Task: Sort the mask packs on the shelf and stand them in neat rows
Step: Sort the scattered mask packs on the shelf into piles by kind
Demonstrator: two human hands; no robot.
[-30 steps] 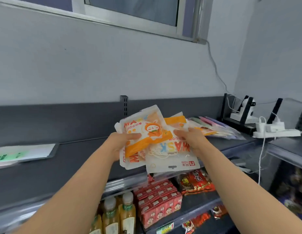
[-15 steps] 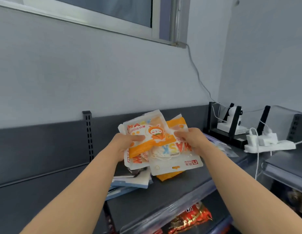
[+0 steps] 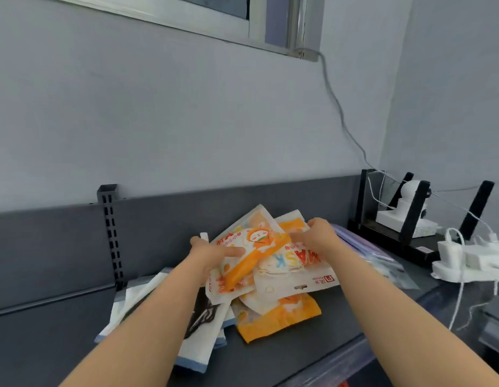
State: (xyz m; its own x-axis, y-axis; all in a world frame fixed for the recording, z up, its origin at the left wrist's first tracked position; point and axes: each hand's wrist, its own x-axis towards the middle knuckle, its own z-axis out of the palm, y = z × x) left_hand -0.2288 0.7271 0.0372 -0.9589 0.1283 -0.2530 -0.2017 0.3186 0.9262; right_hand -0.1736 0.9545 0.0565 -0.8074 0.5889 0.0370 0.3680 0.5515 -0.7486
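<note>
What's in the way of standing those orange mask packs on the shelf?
The left hand and right hand hold the orange mask packs above the shelf. Right beneath them another orange pack lies flat, with blue-and-white packs beside it under the left arm. Bare shelf shows further left.

Soft, even light, cool grey cast; source unclear, perhaps window (image 3: pixel 215 12) above. Faint shadows under mask packs (image 3: pixel 270 263) on shelf (image 3: pixel 284 356). Slight motion blur throughout. Wide-angle bending at edges; power strip (image 3: pixel 477 261) overexposed.
</note>
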